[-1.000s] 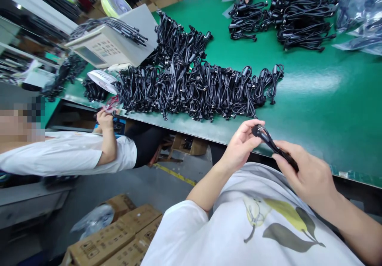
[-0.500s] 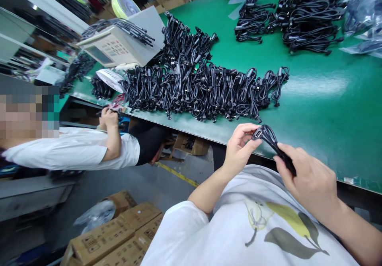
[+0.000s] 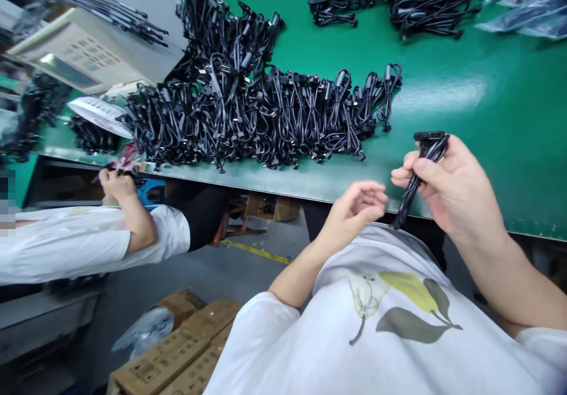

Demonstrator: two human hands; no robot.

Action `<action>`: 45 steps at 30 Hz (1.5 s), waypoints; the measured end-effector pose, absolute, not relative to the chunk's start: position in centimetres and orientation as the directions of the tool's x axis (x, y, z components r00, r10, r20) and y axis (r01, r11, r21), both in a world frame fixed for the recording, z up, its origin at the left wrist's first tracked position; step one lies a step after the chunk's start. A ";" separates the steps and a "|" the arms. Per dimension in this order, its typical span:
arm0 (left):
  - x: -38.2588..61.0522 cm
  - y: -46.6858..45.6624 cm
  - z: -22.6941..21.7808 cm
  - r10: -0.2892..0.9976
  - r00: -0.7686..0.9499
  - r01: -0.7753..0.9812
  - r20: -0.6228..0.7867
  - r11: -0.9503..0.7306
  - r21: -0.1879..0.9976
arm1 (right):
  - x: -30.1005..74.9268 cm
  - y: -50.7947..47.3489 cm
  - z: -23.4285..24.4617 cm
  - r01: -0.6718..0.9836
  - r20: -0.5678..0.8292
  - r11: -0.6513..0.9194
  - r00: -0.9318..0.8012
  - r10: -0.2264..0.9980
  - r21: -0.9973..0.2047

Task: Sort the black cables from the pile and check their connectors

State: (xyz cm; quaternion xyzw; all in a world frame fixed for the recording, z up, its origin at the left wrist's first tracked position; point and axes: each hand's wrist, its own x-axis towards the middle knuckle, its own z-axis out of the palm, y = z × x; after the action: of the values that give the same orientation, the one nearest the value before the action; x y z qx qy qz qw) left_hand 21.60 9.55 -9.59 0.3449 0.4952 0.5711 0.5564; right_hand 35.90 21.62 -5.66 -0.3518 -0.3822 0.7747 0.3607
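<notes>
A coiled black cable (image 3: pixel 413 188) is gripped in my right hand (image 3: pixel 465 188), pinched between thumb and fingers. Its flat connector end points up above the fingers, and the folded loops hang down toward my shirt. To the left, my left hand (image 3: pixel 354 215) is apart from the cable with nothing in it, its fingers loosely curved and the thumb separate. Beyond both hands, a long row of bundled black cables (image 3: pixel 248 117) lies along the green table (image 3: pixel 465 105), with one bundle (image 3: pixel 390 97) at the row's right end.
More cable bundles (image 3: pixel 434 5) and clear plastic bags (image 3: pixel 527 11) lie at the far right. A beige instrument (image 3: pixel 88 58) with cables on top and a white fan-like disc (image 3: pixel 100 114) stand at left. A co-worker's hands (image 3: pixel 117 185) are beside the table edge. Cardboard boxes (image 3: pixel 177 348) sit below.
My left hand has let go of the cable's connector end. My right hand has lifted and turned the cable, so the connector now points up. The view has shifted right.
</notes>
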 end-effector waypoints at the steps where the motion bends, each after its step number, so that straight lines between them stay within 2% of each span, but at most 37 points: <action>1: 21.9 9.2 -9.6 0.977 -0.077 -0.302 -0.201 0.169 0.938 | 35.9 21.7 -5.4 -0.304 -0.241 -0.409 -0.466 0.851 -0.860; 3: 22.6 8.7 -9.5 0.962 -0.028 -0.282 -0.272 0.254 0.925 | 35.8 21.7 -4.9 -0.316 -0.188 -0.347 -0.440 0.878 -0.883; 7: 23.6 8.7 -9.2 0.939 -0.064 -0.316 -0.337 0.301 0.900 | 35.2 21.5 -4.7 -0.368 -0.127 -0.291 -0.410 0.903 -0.883; 9: 23.7 8.8 -9.2 0.945 -0.099 -0.331 -0.313 0.265 0.906 | 35.1 21.6 -4.8 -0.440 -0.125 -0.311 -0.402 0.907 -0.843; 14: 23.6 8.9 -9.9 0.957 -0.195 -0.234 -0.214 0.167 0.958 | 35.6 22.2 -5.0 -0.562 -0.143 -0.411 -0.458 0.877 -0.718; 20: 23.6 9.1 -10.2 0.970 -0.188 -0.233 -0.153 0.108 0.967 | 36.3 21.9 -4.1 -0.573 -0.078 -0.415 -0.520 0.851 -0.706; 27: 23.7 9.4 -10.6 0.974 -0.189 -0.167 -0.128 0.096 0.981 | 36.3 22.1 -4.4 -0.579 -0.105 -0.468 -0.550 0.829 -0.668; 29: 23.5 9.5 -10.7 0.980 -0.182 -0.074 -0.085 0.073 0.995 | 36.3 22.1 -5.0 -0.575 -0.145 -0.542 -0.592 0.793 -0.613; 31: 22.9 9.7 -10.5 0.995 -0.102 0.089 0.000 0.009 0.996 | 36.6 22.2 -5.7 -0.527 -0.208 -0.631 -0.651 0.730 -0.569; 33: 21.8 10.3 -9.8 0.995 0.072 0.273 0.067 -0.085 0.958 | 37.3 22.4 -6.6 -0.454 -0.254 -0.676 -0.688 0.680 -0.580; 35: 20.6 11.9 -8.9 0.983 0.140 0.429 0.119 -0.169 0.888 | 38.2 22.7 -7.5 -0.388 -0.268 -0.666 -0.699 0.663 -0.637; 37: 19.6 14.9 -8.2 0.979 0.010 0.585 0.204 -0.171 0.793 | 39.2 23.0 -8.2 -0.328 -0.276 -0.649 -0.708 0.650 -0.687; 39: 19.3 19.2 -8.2 0.955 -0.142 0.727 0.261 -0.078 0.682 | 39.9 23.1 -8.6 -0.266 -0.297 -0.646 -0.721 0.626 -0.716; 42: 19.6 26.7 -9.3 0.971 -0.202 0.822 0.127 0.097 0.561 | 40.5 22.7 -8.7 -0.190 -0.333 -0.656 -0.739 0.585 -0.731; 45: 20.0 32.0 -10.6 0.968 -0.243 0.822 0.066 0.169 0.544 | 41.0 22.3 -9.0 -0.163 -0.357 -0.639 -0.714 0.602 -0.752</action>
State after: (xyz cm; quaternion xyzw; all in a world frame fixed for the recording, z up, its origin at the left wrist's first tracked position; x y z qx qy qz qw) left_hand 19.97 32.03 -10.64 0.5968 0.7498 0.2434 0.1497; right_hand 40.95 22.27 -8.97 -0.3042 -0.3607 0.8526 0.2244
